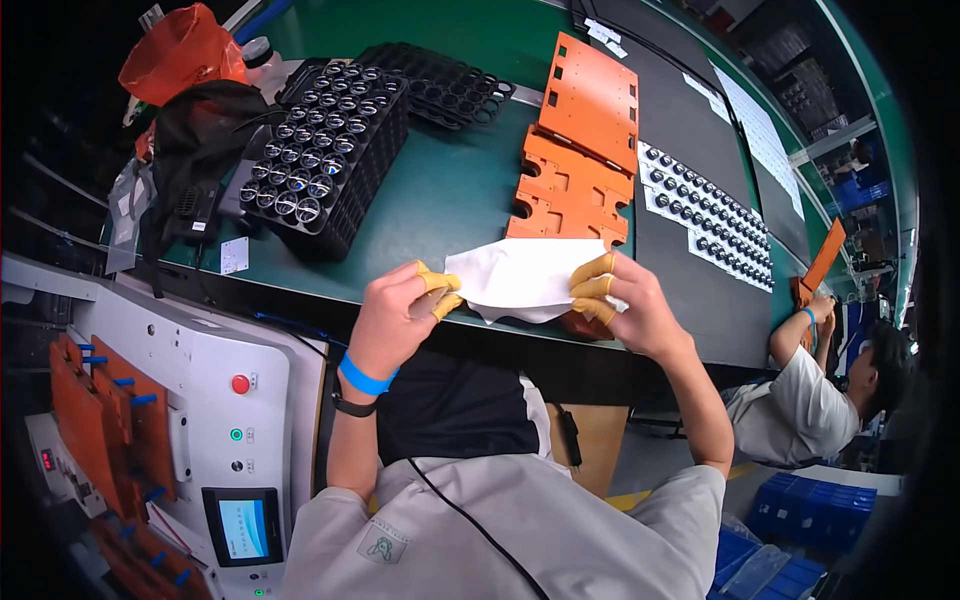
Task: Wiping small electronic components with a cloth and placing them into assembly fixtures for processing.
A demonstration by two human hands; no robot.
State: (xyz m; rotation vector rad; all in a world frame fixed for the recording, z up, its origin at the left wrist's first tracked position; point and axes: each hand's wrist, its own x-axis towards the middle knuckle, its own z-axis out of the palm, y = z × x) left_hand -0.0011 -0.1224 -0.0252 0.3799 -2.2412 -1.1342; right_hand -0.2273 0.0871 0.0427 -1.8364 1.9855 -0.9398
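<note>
A creased white cloth (525,277) is stretched between my hands above the near edge of the bench. My left hand (398,302) pinches its left end, and my right hand (628,300) grips its right end. Yellow finger cots cover fingertips on both hands. Just beyond the cloth, an orange fixture plate with cut-outs (572,192) lies on the bench; the cloth hides its near part. A flatter orange plate (592,98) adjoins its far side. Below my right hand a reddish-orange piece (588,326) shows only in part.
Stacked black trays of round lenses (325,145) stand left, with an empty-looking black tray (440,85) behind. White strips with black round parts (705,215) lie right on a dark mat. A control panel (240,400) stands lower left. A co-worker (800,400) works at right.
</note>
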